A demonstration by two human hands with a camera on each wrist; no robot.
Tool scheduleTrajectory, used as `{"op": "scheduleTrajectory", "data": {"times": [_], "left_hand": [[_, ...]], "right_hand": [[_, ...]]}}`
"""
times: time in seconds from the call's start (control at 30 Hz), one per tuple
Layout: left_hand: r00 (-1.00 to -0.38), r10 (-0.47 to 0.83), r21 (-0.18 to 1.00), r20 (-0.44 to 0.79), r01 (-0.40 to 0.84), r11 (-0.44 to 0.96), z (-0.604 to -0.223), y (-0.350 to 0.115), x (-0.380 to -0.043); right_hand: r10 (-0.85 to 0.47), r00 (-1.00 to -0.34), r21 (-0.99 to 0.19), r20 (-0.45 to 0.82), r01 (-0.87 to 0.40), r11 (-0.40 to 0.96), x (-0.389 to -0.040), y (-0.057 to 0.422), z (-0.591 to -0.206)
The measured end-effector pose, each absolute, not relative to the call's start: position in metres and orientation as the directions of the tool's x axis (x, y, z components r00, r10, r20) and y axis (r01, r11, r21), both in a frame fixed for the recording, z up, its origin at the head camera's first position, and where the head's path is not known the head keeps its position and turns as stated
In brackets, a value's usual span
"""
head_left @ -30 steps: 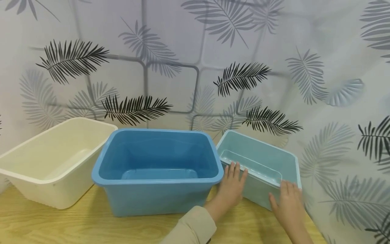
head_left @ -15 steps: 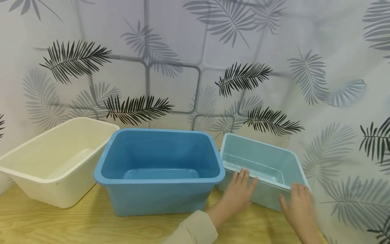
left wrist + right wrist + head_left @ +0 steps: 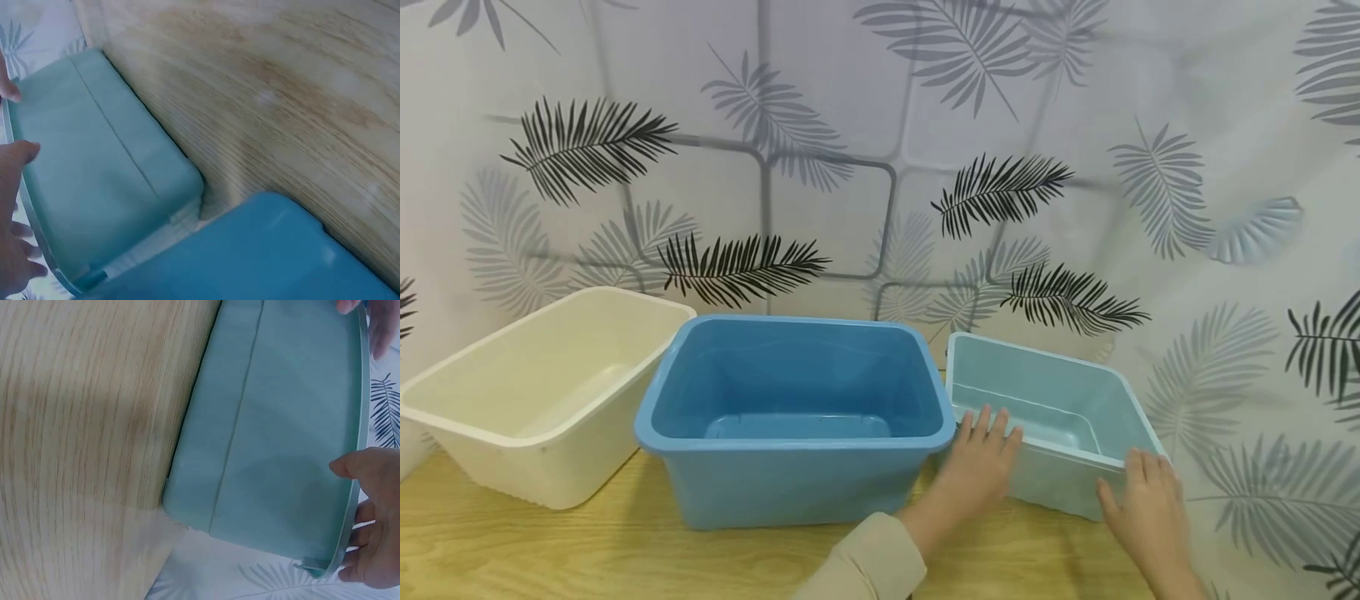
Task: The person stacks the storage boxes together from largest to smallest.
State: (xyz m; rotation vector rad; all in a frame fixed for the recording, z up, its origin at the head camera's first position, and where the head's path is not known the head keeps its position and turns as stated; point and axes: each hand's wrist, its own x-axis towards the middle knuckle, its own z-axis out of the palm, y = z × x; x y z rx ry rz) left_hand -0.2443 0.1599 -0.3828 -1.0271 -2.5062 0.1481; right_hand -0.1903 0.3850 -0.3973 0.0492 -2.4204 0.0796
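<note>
A pale teal plastic storage bin (image 3: pixel 1054 477) stands on the table at the right in the head view, its open top facing up. My left hand (image 3: pixel 976 467) is at its front left, the spread fingers reaching over the front rim. In the left wrist view the left thumb (image 3: pixel 25 151) lies along the bin's outer wall. With my right hand (image 3: pixel 1147 508) I grip the rim near the front right corner. The right wrist view has the right thumb (image 3: pixel 347 465) on the outer wall and the fingers curled over the rim.
A larger blue bin (image 3: pixel 790 492) stands in the middle, close by the teal bin's left side. Left of it is a cream bin (image 3: pixel 542 471), overlapped by the blue one. All are on a wood-grain table (image 3: pixel 587 558), before a leaf-patterned curtain or covering (image 3: pixel 820 100).
The teal bin has shifted right and nearer to me, with both hands moving along. In the last half second my left hand has slid slightly left and its fingers have spread.
</note>
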Motion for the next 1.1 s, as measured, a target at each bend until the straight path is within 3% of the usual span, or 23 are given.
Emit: {"op": "scheduleTrajectory", "data": {"times": [0.23,0.33,0.53,0.8,1.1], "left_hand": [[-0.631,0.665,-0.273,0.400,0.610,0.744,-0.392,0.156,-0.248],[-0.647,0.665,-0.320,0.372,0.583,0.747,-0.390,0.158,-0.244],[-0.605,0.683,-0.335,0.410,0.597,0.729,-0.385,0.159,-0.246],[-0.518,0.649,-0.334,0.558,0.576,0.746,-0.384,0.165,-0.263],[-0.543,0.599,-0.307,0.588,0.535,0.787,-0.385,0.172,-0.263]], "right_hand": [[-0.199,-0.606,0.024,0.770,-0.284,0.958,-0.202,0.401,-0.405],[-0.243,-0.580,0.049,0.777,-0.329,0.943,-0.204,0.407,-0.407],[-0.295,-0.545,0.098,0.785,-0.360,0.928,-0.207,0.413,-0.404],[-0.220,-0.580,0.041,0.784,-0.306,0.951,-0.209,0.409,-0.395],[-0.134,-0.644,-0.010,0.753,-0.215,0.977,-0.203,0.405,-0.390]]}}
